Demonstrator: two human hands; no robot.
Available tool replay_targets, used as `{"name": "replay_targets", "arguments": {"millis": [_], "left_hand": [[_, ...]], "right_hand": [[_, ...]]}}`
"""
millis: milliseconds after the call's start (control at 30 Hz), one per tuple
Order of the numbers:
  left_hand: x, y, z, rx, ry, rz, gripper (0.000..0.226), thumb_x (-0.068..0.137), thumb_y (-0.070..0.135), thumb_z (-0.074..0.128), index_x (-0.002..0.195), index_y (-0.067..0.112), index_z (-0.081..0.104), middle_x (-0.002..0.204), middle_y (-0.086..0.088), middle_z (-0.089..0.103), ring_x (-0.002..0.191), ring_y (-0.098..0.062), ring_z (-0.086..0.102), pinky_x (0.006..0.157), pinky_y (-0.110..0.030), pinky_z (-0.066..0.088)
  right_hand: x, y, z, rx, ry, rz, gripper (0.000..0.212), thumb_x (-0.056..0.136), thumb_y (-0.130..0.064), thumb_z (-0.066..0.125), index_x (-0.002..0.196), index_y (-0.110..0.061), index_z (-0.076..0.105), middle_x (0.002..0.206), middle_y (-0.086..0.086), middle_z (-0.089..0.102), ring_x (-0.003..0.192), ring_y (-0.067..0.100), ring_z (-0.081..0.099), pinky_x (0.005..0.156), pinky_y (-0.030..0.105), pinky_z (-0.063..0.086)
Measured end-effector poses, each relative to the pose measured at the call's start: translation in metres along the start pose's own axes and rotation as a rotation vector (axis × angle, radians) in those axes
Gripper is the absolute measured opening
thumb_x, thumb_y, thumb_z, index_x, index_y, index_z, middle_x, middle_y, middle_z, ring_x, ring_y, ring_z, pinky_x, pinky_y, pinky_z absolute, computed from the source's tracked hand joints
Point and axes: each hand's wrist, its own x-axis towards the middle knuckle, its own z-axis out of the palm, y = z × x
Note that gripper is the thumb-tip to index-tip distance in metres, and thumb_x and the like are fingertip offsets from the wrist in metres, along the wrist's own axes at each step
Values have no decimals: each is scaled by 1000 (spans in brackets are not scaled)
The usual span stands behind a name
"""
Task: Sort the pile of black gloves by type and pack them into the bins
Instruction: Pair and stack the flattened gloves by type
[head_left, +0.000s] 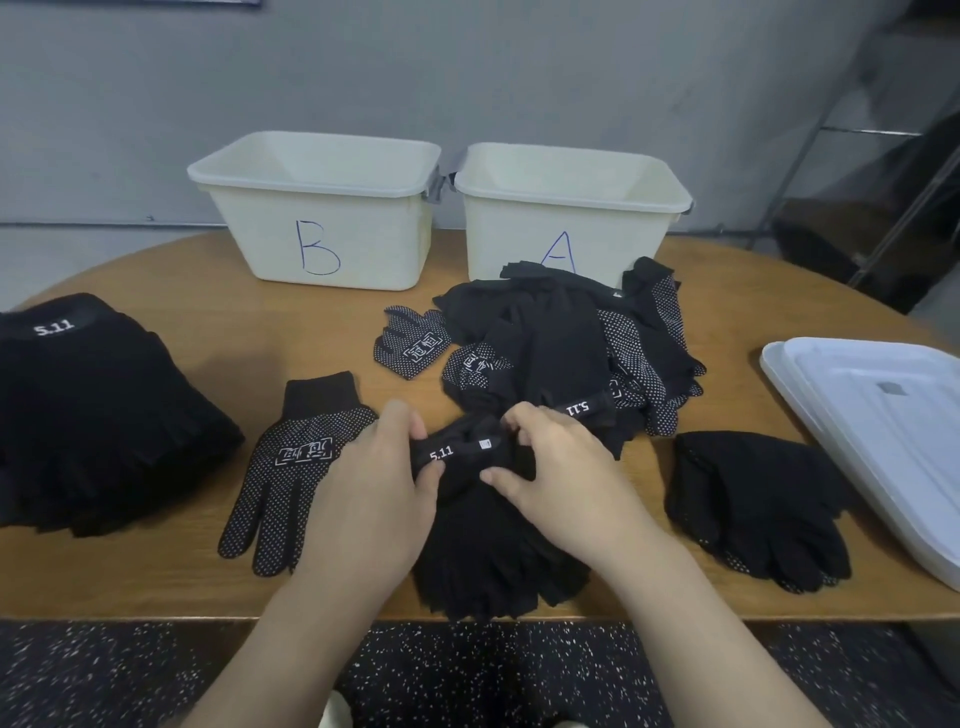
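Hands: the left hand (387, 467) and right hand (550, 467) both pinch the cuff of a plain black glove (457, 457) marked 5.11, which tops a small stack at the near edge of the worktop (208, 592).
Done so far: a tall stack of 5.11 gloves (98, 415) sits at far left; a dotted glove (291, 467) lies flat just left of the hands; a darker heap (758, 509) rests at the right.
Left to do: the mixed pile (566, 353) in front of bin A (571, 208) is still large, and bin B (317, 208) and bin A look empty as far as their insides show — so I judge packing has not begun.
Edges and room: the stack under the hands overhangs the near edge; open wood lies between the left stack and bin B; white lids (878, 426) crowd the right edge.
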Motion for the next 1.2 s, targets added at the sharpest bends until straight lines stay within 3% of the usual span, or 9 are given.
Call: {"name": "replay_targets", "arguments": {"millis": [167, 267, 400, 533, 600, 767, 833, 1000, 1200], "left_hand": [[0, 2, 2, 48, -39, 61, 37, 97, 22, 67, 132, 19, 55, 116, 5, 55, 110, -20, 59, 92, -36, 49], [-1, 1, 5, 84, -44, 111, 26, 98, 22, 64, 124, 18, 64, 106, 8, 48, 93, -15, 56, 79, -28, 45], [-6, 0, 4, 77, -10, 189, 12, 93, 19, 70, 103, 23, 67, 97, 11, 44, 85, -11, 52, 69, -25, 43], [-7, -5, 3, 47, 40, 245, 18, 83, 19, 77, 96, 25, 66, 97, 12, 47, 93, -13, 46, 77, -30, 45], [-8, -6, 1, -67, 22, 221, 19, 84, 24, 77, 95, 31, 64, 95, 16, 54, 94, -12, 50, 82, -35, 48], [-10, 6, -17, -823, -253, -94, 33, 86, 36, 82, 114, 29, 67, 108, 6, 77, 103, -12, 72, 94, -42, 57], [-11, 12, -20, -854, -308, -142, 38, 84, 46, 80, 116, 27, 71, 110, 7, 77, 104, -11, 73, 96, -45, 57], [-16, 17, -19, -844, -361, -169, 27, 86, 43, 76, 108, 27, 77, 107, 9, 79, 102, -12, 75, 97, -47, 56], [-17, 22, -18, -922, -337, -203, 21, 90, 20, 72, 111, 22, 76, 106, 6, 79, 100, -12, 75, 90, -39, 56]], "right_hand": [[-4, -1, -4, 138, -48, -93, 62, 83, -53, 66, 138, -25, 55, 118, -17, 54, 118, 9, 51, 109, 35, 41], [-4, -2, -1, 193, 3, -102, 72, 81, -62, 57, 144, -27, 50, 124, -20, 50, 122, 6, 51, 110, 35, 43], [0, 3, 0, 257, -28, -93, 64, 90, -42, 73, 147, -29, 48, 131, -17, 55, 126, 5, 50, 111, 33, 42], [0, 3, -5, 372, 4, -148, 31, 88, -27, 79, 118, -24, 70, 107, -17, 66, 106, 3, 60, 96, 19, 45], [-2, 2, -9, 439, 39, -177, 16, 87, -19, 80, 103, -19, 74, 97, -14, 67, 100, 7, 63, 90, 19, 46], [-6, 1, -25, 648, 115, -178, 9, 91, -20, 76, 99, -19, 73, 96, -6, 72, 97, 16, 69, 90, 37, 54], [-9, -1, -31, 748, 148, -158, 8, 92, -18, 75, 100, -17, 73, 97, -1, 74, 95, 18, 70, 89, 43, 56], [-12, -4, -37, 850, 226, -113, 8, 94, -20, 72, 99, -14, 72, 97, 3, 75, 95, 24, 71, 88, 43, 57], [-16, -10, -45, 928, 359, -3, 13, 102, -19, 64, 106, -8, 69, 103, 10, 75, 100, 27, 71, 94, 50, 56]]}}
